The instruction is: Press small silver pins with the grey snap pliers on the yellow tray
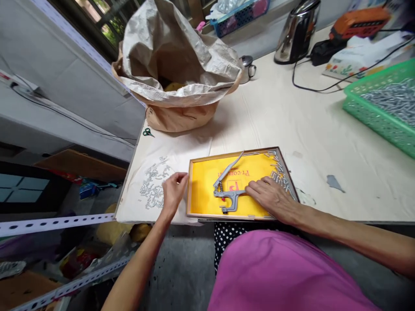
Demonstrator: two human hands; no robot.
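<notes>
A shallow yellow tray [207, 181] with a wooden rim lies at the table's near edge. On it rests a grey hand press tool [227, 190], its lever pointing up and away. My right hand [270, 196] lies on the tray beside the tool, fingers curled toward its base, next to a band of small metal pins [280, 175] along the tray's right side. My left hand [173, 192] hovers just left of the tray, fingers pinched together over a scatter of small metal pins [154, 183] on a white sheet. What it pinches is too small to make out.
A large crumpled paper sack [178, 73] stands at the back left, green scissors [148, 132] beside it. A green basket of metal parts [385, 103] sits at the right. A steel kettle [296, 32], a black cable and an orange device are at the back.
</notes>
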